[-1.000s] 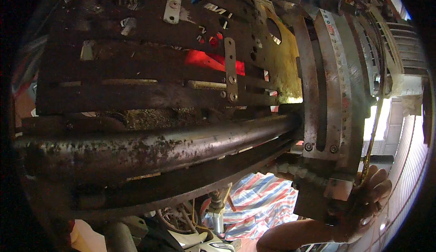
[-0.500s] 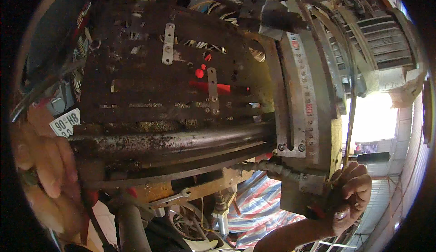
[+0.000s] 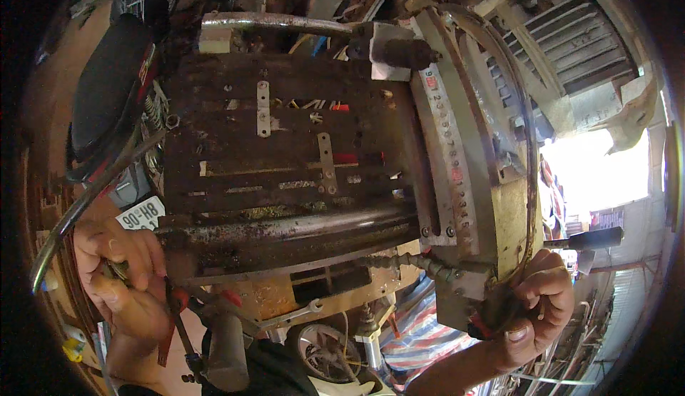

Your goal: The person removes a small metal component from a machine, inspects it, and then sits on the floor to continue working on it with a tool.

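A dark metal machine bed (image 3: 235,139) with slots and holes spreads in front of me. A thick round bar (image 3: 300,226) runs along its near side. Off the bed's near left corner, my left hand (image 3: 125,275) is closed, its fingers curled round a small dull yellowish piece that I cannot make out. At the near right corner my right hand (image 3: 539,310) grips a dark knob (image 3: 492,314) with a bit of red on it. Its fingers hide part of the knob. A threaded rod (image 3: 410,260) reaches toward that corner.
A measuring scale (image 3: 449,153) lies along the bed's right side, with a finned motor (image 3: 571,46) beyond. Two drilled metal strips, one being the upper strip (image 3: 263,108), sit on the bed. A wrench (image 3: 291,314) lies below. A motorbike seat (image 3: 107,89) stands at left.
The whole view has shifted, so the left hand and motorbike seat show more fully. My left hand sits farther right in the picture. The right hand stays at the knob.
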Motion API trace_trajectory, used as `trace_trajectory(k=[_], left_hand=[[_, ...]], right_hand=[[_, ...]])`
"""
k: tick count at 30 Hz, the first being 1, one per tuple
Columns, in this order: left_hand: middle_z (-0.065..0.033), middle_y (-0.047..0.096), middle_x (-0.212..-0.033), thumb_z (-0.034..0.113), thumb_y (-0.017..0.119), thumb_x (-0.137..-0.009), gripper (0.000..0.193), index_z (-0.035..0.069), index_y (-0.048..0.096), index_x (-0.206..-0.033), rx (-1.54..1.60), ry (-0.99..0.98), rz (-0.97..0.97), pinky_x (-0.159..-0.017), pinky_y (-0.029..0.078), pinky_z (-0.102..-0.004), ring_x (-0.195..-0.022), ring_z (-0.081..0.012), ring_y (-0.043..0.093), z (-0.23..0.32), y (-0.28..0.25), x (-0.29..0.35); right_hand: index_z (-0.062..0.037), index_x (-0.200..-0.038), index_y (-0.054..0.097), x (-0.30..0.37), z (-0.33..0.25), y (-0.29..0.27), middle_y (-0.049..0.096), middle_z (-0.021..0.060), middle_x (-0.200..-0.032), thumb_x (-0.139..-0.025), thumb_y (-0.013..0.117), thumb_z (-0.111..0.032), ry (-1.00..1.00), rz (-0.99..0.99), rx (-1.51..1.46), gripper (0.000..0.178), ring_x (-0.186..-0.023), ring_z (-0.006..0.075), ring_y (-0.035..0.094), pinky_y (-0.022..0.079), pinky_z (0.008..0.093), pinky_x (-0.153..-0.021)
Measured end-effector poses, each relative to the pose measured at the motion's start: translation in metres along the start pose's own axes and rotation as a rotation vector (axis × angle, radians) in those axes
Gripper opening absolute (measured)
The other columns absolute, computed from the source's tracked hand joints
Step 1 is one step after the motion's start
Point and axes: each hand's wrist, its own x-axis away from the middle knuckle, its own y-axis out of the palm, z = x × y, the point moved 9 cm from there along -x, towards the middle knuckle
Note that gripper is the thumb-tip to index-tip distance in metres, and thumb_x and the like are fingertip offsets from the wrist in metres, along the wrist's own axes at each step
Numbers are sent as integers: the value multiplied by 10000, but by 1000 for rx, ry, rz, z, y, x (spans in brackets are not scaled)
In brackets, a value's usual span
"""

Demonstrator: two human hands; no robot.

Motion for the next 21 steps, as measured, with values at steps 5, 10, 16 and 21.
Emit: trace_trajectory(k=[5,10,16,21], left_hand=[[50,418,-749,620,661,-1017,545,109,497,-1112,50,20,21,-555,358,-255,-601,-54,391,-2,1,7],[2,466,-770,606,596,-1057,535,86,504,-1137,32,66,-60,-595,414,-294,-642,-110,460,-2,10,3],[-40,523,-819,323,497,-1123,303,22,536,-1107,-124,192,-158,-636,431,-300,-695,-121,498,10,19,6],[-46,537,-893,238,508,-1110,229,20,573,-1087,-220,182,-247,-673,415,-283,-740,-109,486,23,29,9]], right_hand=[[-33,-866,570,-1,-2,1,465,1,-794,-795,869,-621,19,-29,53,663,-755,110,391,271,280,-677],[-25,-816,693,0,-7,1,546,8,-717,-734,904,-447,41,54,-14,479,-642,108,433,293,278,-586],[-29,-872,728,1,-14,7,602,38,-744,-691,884,-123,150,-20,-52,257,-667,161,534,389,299,-595],[-56,-890,738,-5,-41,8,650,71,-770,-735,881,-114,-44,-117,76,219,-705,255,601,467,370,-642]])
